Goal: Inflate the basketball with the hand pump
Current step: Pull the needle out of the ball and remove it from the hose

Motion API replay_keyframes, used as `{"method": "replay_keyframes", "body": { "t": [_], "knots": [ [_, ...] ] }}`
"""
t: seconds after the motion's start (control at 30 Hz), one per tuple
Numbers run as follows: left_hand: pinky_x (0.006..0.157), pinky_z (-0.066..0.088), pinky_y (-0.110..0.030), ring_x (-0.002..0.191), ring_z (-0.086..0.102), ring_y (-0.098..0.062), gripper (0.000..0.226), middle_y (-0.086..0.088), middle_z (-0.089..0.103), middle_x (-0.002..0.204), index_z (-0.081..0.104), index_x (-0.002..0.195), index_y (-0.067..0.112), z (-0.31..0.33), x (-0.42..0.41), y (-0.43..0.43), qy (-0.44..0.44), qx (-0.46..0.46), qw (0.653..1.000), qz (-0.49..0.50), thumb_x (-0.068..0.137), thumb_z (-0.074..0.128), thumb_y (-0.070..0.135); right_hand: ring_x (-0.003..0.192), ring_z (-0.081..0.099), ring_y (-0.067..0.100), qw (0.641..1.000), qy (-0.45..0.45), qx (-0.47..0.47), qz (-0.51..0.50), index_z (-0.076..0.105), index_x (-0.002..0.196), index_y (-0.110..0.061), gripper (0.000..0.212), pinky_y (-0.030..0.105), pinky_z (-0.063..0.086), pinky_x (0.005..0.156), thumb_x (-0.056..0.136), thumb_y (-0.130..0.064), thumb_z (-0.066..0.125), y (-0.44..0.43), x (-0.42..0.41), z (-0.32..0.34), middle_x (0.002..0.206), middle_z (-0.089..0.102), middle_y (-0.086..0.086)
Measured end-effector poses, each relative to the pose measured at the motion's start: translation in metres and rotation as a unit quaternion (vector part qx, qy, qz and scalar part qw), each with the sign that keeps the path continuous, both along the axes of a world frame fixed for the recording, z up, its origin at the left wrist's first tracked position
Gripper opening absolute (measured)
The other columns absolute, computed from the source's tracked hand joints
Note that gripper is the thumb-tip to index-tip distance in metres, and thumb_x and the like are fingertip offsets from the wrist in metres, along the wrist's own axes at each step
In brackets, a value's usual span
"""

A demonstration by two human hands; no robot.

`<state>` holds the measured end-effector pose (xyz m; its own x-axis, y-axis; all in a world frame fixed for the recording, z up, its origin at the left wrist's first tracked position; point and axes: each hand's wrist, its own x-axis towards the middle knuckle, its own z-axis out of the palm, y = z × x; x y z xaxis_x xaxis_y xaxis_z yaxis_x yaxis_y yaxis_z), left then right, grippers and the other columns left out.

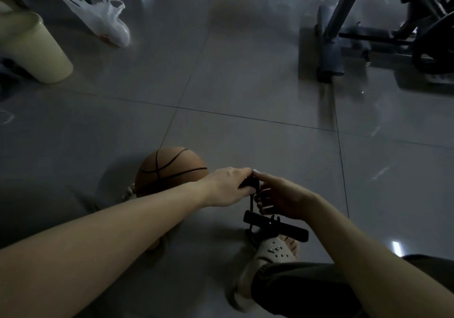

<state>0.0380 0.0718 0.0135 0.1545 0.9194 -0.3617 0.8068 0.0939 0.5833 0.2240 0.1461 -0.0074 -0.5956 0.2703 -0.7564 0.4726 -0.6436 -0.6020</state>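
Head view. The left hand (224, 187) is closed over the black upper end of the hand pump (275, 227), its fingers wrapped tight. The right hand (285, 198) lays 1 straight index finger on that same end, while its other fingers (264, 209) curl round the thin black hose just below. The pump's black crossbar lies under the right fingers, above a beige clog (275, 252). The basketball (167, 168) rests on the tiled floor (245, 84) just behind the left knuckles, untouched by either hand.

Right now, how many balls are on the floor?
1: one basketball on the grey tiled floor, just beyond the left hand. Others could lie out of view.
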Motion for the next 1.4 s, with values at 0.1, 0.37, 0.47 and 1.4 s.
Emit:
{"method": "replay_keyframes", "body": {
  "t": [0.1, 0.37, 0.47, 1.4],
  "knots": [
    [0.083, 0.051, -0.033, 0.099, 0.065, -0.017, 0.020, 0.003, 0.071, 0.109, 0.064, 0.117, 0.024, -0.005, 0.001, -0.001, -0.026, 0.030, 0.999, 0.007, 0.101, 0.057, 0.035, 0.070, 0.050, 0.018, 0.999, 0.032, 0.008, 0.004, 0.062, 0.106, -0.007, 0.067, 0.032, 0.041, 0.069, 0.078, -0.067, 0.072, -0.001, -0.002, -0.007, 0.087, 0.051, 0.009],
    [0.080, 0.051, -0.027, 0.094, 0.066, -0.013, 0.018, 0.001, 0.073, 0.105, 0.069, 0.112, 0.017, -0.016, 0.007, -0.007, -0.071, 0.065, 0.995, 0.027, 0.099, 0.060, 0.026, 0.062, 0.032, 0.013, 0.996, 0.077, 0.047, -0.004, 0.065, 0.120, -0.006, 0.062, 0.028, 0.027, 0.057, 0.093, -0.061, 0.056, -0.008, -0.004, -0.019, 0.084, 0.041, 0.007],
    [0.076, 0.045, -0.017, 0.091, 0.065, -0.009, 0.016, 0.002, 0.073, 0.104, 0.070, 0.111, 0.017, -0.016, 0.006, -0.007, -0.078, 0.075, 0.994, 0.028, 0.099, 0.062, 0.024, 0.063, 0.032, 0.015, 0.996, 0.067, 0.058, -0.006, 0.062, 0.125, -0.001, 0.072, 0.030, 0.026, 0.058, 0.089, -0.064, 0.061, -0.007, -0.006, -0.018, 0.093, 0.041, 0.009],
    [0.076, 0.062, -0.035, 0.076, 0.073, -0.008, 0.019, 0.003, 0.075, 0.087, 0.075, 0.105, 0.014, 0.004, -0.015, -0.016, -0.089, -0.013, 0.992, 0.093, 0.101, 0.056, 0.014, 0.071, 0.059, 0.021, 0.986, 0.039, 0.160, -0.034, 0.067, 0.106, 0.004, 0.028, 0.033, 0.055, 0.068, 0.092, -0.020, 0.071, 0.004, -0.004, 0.006, 0.087, 0.062, 0.014]
  ]
}}
